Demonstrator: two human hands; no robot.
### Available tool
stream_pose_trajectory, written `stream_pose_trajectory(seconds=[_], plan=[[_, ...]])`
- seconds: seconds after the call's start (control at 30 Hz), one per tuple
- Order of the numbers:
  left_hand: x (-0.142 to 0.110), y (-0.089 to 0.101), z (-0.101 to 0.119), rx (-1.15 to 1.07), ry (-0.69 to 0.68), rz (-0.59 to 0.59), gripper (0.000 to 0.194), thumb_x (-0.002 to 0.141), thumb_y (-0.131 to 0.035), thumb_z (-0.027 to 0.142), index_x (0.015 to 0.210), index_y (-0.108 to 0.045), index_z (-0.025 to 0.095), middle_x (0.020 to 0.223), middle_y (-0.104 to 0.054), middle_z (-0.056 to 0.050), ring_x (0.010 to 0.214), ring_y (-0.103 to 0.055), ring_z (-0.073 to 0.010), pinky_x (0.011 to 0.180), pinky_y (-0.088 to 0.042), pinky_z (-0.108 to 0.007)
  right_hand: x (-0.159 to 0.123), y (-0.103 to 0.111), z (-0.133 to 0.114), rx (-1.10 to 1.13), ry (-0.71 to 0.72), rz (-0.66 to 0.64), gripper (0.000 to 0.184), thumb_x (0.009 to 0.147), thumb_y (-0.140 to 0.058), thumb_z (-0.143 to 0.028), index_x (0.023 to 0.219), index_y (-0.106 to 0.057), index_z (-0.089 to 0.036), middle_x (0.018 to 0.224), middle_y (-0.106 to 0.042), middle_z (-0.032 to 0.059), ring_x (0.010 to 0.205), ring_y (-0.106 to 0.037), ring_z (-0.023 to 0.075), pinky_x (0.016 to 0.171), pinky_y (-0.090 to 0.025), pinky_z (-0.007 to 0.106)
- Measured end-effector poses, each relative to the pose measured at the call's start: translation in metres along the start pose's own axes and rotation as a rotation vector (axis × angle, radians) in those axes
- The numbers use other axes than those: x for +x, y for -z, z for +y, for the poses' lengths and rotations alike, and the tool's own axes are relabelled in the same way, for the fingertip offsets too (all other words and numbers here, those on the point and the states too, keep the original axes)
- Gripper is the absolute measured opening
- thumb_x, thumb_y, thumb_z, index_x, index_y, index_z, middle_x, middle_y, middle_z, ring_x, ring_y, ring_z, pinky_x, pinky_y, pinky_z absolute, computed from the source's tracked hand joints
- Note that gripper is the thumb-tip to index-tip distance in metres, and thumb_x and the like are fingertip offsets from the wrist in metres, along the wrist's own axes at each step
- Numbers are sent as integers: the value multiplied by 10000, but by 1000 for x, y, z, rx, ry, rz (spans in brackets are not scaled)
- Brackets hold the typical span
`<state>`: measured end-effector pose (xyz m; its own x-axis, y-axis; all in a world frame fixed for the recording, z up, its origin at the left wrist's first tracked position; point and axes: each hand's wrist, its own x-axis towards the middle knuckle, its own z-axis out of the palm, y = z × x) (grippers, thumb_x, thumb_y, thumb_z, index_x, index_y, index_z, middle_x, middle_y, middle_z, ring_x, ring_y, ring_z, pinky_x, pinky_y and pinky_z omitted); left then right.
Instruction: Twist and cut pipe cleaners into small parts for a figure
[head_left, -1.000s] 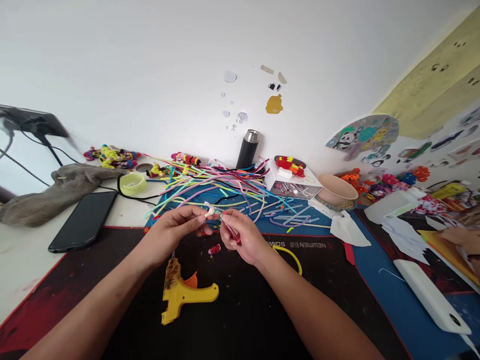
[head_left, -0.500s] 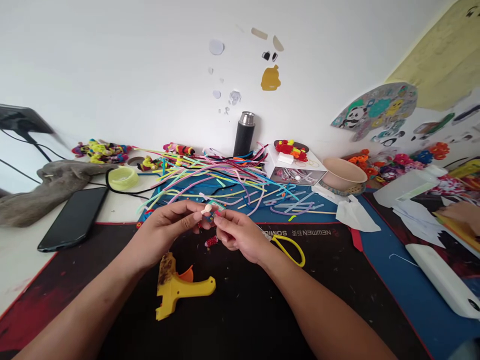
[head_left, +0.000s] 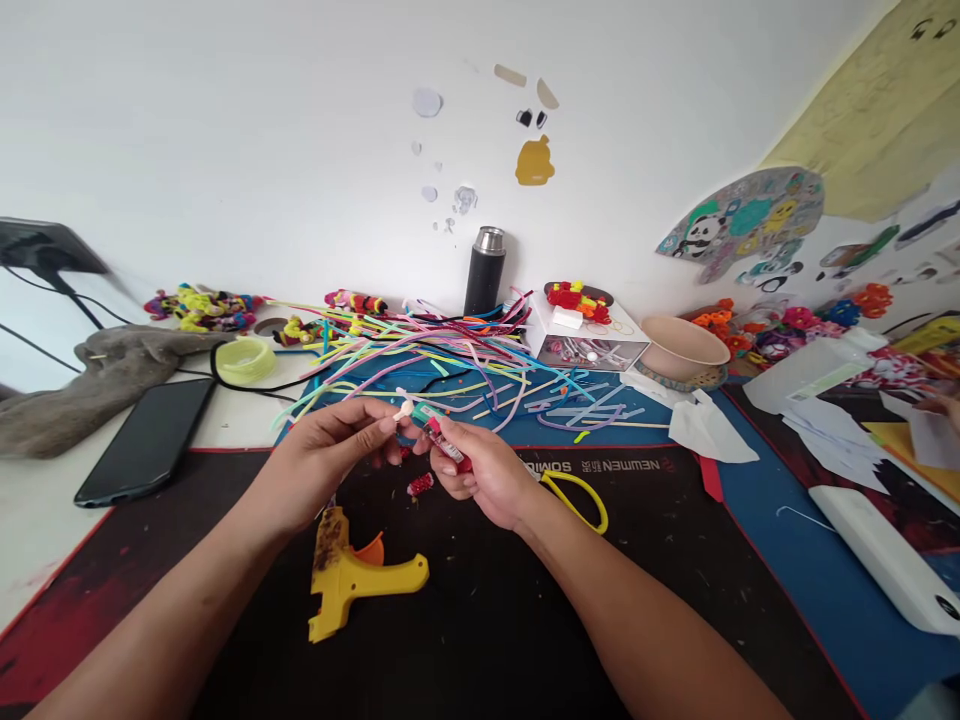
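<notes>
My left hand (head_left: 330, 455) is closed, pinching a small cream-coloured ball (head_left: 407, 409) at its fingertips. My right hand (head_left: 484, 470) is wrapped round a small red tube with a white printed label (head_left: 448, 446). The tube's teal end points at the ball; whether they touch I cannot tell. Below the hands, a short red glittery piece (head_left: 421, 485) lies on the black mat (head_left: 510, 620). A yellow hot glue gun (head_left: 375, 578) with an orange trigger rests on the mat near my left wrist. Beside my right wrist shows a yellow loop handle (head_left: 589, 492).
Many coloured pipe cleaners (head_left: 420, 340) spread behind the hands. A black flask (head_left: 486, 275), a white box (head_left: 585, 335) and a beige bowl (head_left: 684, 345) stand by the wall. A phone (head_left: 146, 440) lies left. Another person's hand (head_left: 951, 415) is at the far right.
My right hand has turned, so the red tube with its label and teal end shows clearly now. My left hand still pinches the ball, shifted slightly left in view.
</notes>
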<state>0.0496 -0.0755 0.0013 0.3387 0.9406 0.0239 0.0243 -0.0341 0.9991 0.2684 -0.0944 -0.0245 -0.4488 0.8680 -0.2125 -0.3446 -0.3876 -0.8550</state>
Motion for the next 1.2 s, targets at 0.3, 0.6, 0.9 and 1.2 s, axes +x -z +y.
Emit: stream_pose_trajectory(seconds=[0.3, 0.6, 0.9, 1.2], plan=[[1, -4, 9, 420, -77, 123, 434, 913, -707, 662, 977, -793, 242, 916, -836, -68, 756, -687, -234, 708, -550, -322, -3, -2, 0, 13, -47, -59, 484, 835, -897, -538, 959, -544, -230, 707, -524, -93, 445, -334, 43, 445, -134, 228], [0, -5, 1, 534, -93, 123, 398, 953, -657, 621, 1048, -713, 238, 890, -818, -48, 729, -695, -224, 673, -521, -306, -3, -3, 6, -30, -9, -120, 416, 945, -783, -555, 967, -503, -248, 618, -429, -128, 429, -198, 46, 468, -54, 256], [-1, -7, 1, 549, -86, 93, 361, 969, -652, 610, 985, -690, 252, 836, -789, -20, 712, -691, -216, 689, -508, -306, -1, -5, 5, -74, 63, -142, 528, 912, -747, -714, 908, -595, -208, 577, -405, -113, 443, -202, 53, 458, -96, 245], [-3, -9, 7, 439, -39, 36, 442, 957, -666, 671, 976, -675, 230, 806, -778, -22, 680, -681, -202, 638, -501, -293, -1, -4, 13, -156, 68, -140, 665, 849, -758, -812, 690, -511, -215, 500, -302, -119, 431, -211, 56, 463, -136, 253]])
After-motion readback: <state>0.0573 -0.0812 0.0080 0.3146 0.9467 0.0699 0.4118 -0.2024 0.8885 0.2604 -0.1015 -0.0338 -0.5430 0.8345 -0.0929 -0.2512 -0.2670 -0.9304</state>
